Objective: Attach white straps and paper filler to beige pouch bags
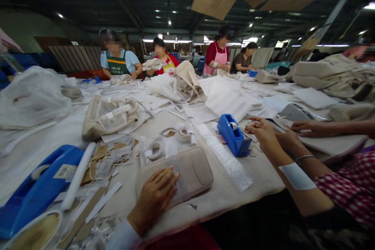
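Observation:
My left hand (156,197) lies flat, fingers stretched out, on a beige zipped pouch (197,172) near the table's front edge. A clear, shiny band (180,175) runs across the pouch beside my fingertips. Just right of a blue tape dispenser (234,134), my right hand (262,134) is raised with its fingers bent and tips close together. Anything between those fingertips is too small to make out. A roll of tape (233,125) sits in the dispenser. Behind the pouch are a coiled pale strap (155,150) and another roll (183,133).
A co-worker's hand (310,127) rests on a beige bag (336,146) close at right. A larger blue dispenser (55,179), tags on strings (114,156) and a round tub (36,232) lie at left. White sheets (225,93) and bags cover the far table; several people stand behind.

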Available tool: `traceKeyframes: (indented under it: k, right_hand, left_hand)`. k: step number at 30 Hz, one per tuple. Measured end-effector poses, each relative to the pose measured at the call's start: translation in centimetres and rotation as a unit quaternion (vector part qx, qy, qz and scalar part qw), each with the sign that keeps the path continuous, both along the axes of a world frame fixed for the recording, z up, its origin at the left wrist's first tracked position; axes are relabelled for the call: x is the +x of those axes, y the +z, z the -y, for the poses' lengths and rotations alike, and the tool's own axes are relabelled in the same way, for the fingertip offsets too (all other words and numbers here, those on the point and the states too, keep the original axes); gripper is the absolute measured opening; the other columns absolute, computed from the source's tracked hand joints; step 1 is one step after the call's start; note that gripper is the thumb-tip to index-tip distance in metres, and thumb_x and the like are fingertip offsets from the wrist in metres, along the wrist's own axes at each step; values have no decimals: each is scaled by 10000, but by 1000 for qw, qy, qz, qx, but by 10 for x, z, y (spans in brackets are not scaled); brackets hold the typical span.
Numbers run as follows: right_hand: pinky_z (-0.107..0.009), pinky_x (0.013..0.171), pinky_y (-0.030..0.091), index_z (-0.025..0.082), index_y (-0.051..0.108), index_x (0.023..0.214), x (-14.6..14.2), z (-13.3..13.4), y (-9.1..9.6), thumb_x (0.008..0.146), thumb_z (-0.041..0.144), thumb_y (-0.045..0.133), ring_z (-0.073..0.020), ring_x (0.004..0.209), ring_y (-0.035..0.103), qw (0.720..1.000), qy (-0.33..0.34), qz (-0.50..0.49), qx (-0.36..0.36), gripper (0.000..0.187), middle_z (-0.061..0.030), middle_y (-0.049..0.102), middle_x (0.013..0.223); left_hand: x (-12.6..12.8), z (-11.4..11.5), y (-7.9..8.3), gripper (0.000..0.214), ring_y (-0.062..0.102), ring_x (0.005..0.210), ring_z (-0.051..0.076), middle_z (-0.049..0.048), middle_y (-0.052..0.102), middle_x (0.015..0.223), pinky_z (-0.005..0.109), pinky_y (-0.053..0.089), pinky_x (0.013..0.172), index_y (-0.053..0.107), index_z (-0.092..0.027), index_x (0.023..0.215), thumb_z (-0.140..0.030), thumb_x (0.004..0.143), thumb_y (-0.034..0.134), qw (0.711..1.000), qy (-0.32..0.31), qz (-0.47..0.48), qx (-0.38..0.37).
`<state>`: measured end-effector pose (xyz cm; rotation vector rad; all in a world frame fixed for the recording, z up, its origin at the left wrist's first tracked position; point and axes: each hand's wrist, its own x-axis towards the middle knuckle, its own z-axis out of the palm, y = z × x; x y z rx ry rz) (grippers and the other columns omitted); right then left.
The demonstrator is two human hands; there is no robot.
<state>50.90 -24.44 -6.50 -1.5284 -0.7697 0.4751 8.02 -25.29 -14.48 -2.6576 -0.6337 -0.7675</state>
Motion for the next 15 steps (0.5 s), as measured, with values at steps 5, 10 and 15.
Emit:
traceKeyframes:
  k: [5, 10, 15]
  right_hand:
    - [-223, 496, 502, 161, 608, 945, -4, 47, -16, 561, 301, 781, -145, 560, 611, 999, 8, -35, -10, 443, -7, 627, 646]
    - [-246, 550, 519, 158, 637, 887, -6, 73, -62, 564, 454, 747, -144, 600, 612, 996, 18, -36, -82, 452, -42, 656, 707]
    - [-288, 516, 483, 163, 662, 762, 10, 74, -89, 606, 497, 652, -175, 567, 600, 988, -3, 63, -138, 368, -75, 662, 691]
  left_hand:
    - [1, 0, 1, 334, 569, 1206, 230, 100, 630, 1282, 391, 510, 985, 600, -152, 1261, -216, 956, 477, 1000, -3, 9, -3]
    - [2, -1, 1, 337, 575, 1194, 233, 102, 624, 1291, 398, 512, 983, 595, -149, 1265, -217, 953, 486, 1000, -9, 12, -9]
    - [2, 2, 1, 324, 592, 1175, 236, 105, 639, 1265, 412, 517, 979, 602, -157, 1247, -231, 958, 477, 999, -8, 27, -20]
